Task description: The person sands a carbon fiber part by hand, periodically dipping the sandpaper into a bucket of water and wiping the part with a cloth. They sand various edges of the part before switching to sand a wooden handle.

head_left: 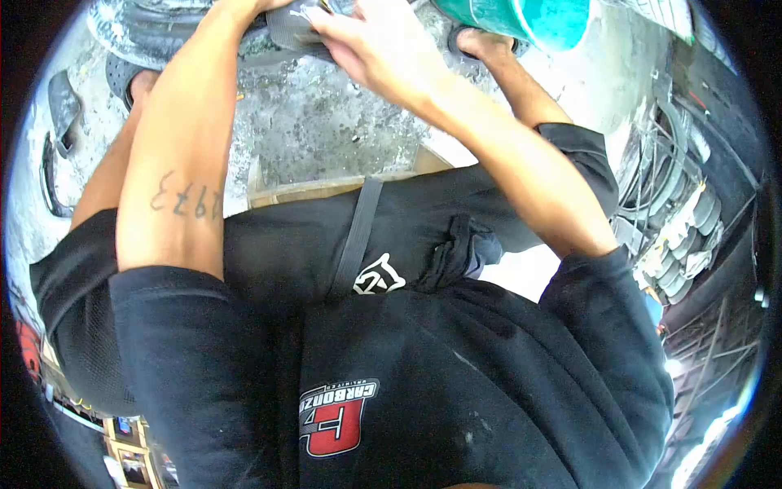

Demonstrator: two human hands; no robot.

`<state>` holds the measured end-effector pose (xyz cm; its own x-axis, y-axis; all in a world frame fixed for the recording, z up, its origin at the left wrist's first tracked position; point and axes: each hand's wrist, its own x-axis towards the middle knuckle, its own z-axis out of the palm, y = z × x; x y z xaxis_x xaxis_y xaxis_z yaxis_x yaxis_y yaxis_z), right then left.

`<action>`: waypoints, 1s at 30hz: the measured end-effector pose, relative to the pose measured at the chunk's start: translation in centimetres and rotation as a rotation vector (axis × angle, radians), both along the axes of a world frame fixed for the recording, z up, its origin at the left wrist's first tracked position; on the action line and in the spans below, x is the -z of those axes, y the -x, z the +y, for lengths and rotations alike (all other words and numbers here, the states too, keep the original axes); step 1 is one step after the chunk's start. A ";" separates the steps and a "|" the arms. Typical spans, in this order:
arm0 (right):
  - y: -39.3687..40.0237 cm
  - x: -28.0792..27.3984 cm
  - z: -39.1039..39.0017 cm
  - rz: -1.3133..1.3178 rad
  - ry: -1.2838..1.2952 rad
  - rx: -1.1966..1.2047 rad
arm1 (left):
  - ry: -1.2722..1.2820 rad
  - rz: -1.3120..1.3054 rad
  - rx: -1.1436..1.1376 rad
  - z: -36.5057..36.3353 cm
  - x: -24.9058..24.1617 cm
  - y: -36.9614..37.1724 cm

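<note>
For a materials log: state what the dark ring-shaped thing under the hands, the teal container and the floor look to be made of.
Dark ring-shaped thing: probably rubber, matte black with a curved tube-like wall.
Teal container: likely plastic, smooth and faintly glossy, uniform colour.
Floor: apparently concrete, rough, grey and blotchily stained.
The right hand rests on a grey piece I cannot identify.

I see my black short-sleeved shirt (456, 383) with a red-and-white logo (338, 417), black shorts (309, 244) bearing a white emblem (378, 275), dark sandals (122, 75), and a number tattoo (186, 198) on my left forearm
</note>
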<state>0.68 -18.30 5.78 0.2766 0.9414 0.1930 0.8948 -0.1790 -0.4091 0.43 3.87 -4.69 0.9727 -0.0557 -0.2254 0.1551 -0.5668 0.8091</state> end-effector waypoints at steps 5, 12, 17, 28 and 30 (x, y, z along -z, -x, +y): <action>-0.5 1.2 -0.4 -0.041 0.027 -0.018 | -0.005 -0.095 -0.109 0.1 0.1 1.0; 0.0 -0.8 -2.7 0.160 0.128 0.011 | -0.169 0.205 -0.223 -0.3 -2.7 1.3; -1.0 5.1 3.7 -0.083 -0.204 -0.045 | 0.103 0.496 -0.072 0.8 -2.8 0.4; -0.9 1.9 4.1 0.050 0.033 -0.025 | -0.300 0.144 0.220 1.7 3.3 0.0; -0.8 1.2 1.4 0.064 -0.016 -0.013 | -0.262 0.146 0.028 0.1 -0.5 1.0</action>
<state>1.45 -16.87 4.55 0.2764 0.9421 0.1899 0.8687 -0.1604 -0.4686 -0.56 3.99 -4.18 0.9277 -0.0037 -0.3732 0.2404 -0.7590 0.6051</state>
